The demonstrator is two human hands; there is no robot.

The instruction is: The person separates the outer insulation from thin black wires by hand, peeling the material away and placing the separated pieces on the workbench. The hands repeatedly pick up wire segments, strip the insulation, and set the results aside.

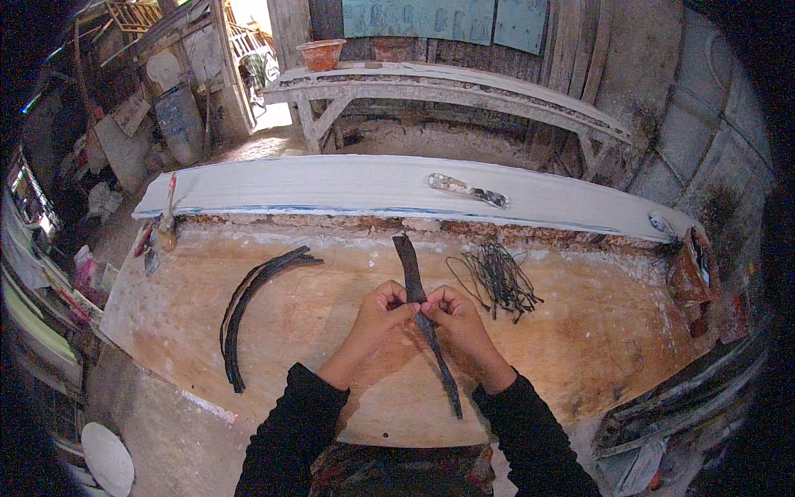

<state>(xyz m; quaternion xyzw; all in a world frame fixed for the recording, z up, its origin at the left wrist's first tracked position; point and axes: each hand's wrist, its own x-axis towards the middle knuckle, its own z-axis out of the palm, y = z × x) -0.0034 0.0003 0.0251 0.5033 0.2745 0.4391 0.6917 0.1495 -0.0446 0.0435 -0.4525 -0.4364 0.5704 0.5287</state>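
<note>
While both hands meet over the wooden workbench (315, 331), left hand (374, 319) and right hand (457, 319) pinch a long dark strip (411, 277) near its middle, curved dark strips (248, 306) lying left, thin black strands (497, 280) right.

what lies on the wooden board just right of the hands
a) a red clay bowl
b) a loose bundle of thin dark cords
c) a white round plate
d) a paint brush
b: a tangled bundle of thin dark cords lies on the wooden board to the right of the right hand, while both hands, left hand too, pinch a long dark strip at its middle.
</note>
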